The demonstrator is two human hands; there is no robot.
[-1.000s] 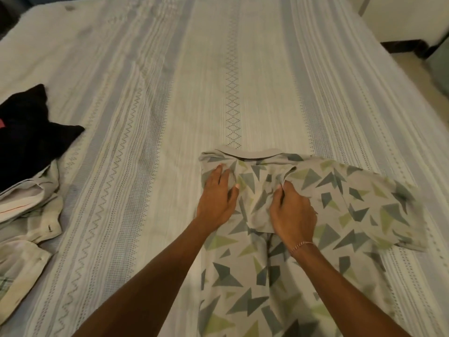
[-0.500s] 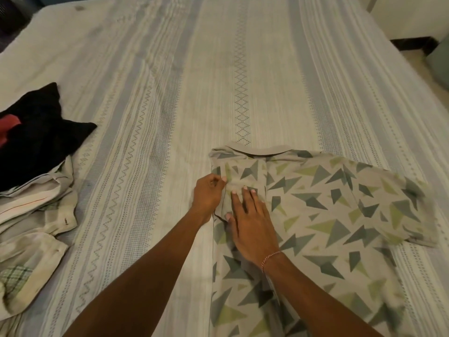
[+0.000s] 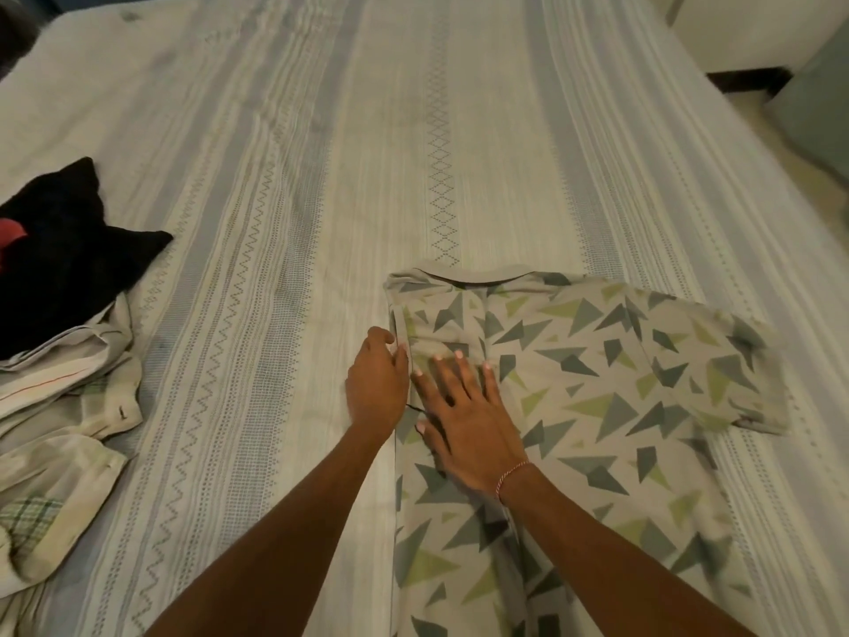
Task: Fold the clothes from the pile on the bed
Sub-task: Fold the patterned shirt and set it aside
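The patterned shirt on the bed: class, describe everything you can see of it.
The shirt is pale grey soft cloth printed with grey and green triangles, with a plain grey collar band at its far end. It lies flat on the striped bedsheet, its left side folded inward to a straight edge, its right sleeve spread out. The right hand presses flat on the fold; the left hand rests at the folded edge, its grip unclear. The near end runs out of view.

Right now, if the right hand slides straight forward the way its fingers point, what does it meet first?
The right hand lies flat on the patterned shirt, fingers pointing up the bed. It would probably cross the folded-in left part of the shirt first, then reach the collar, then bare bedsheet.
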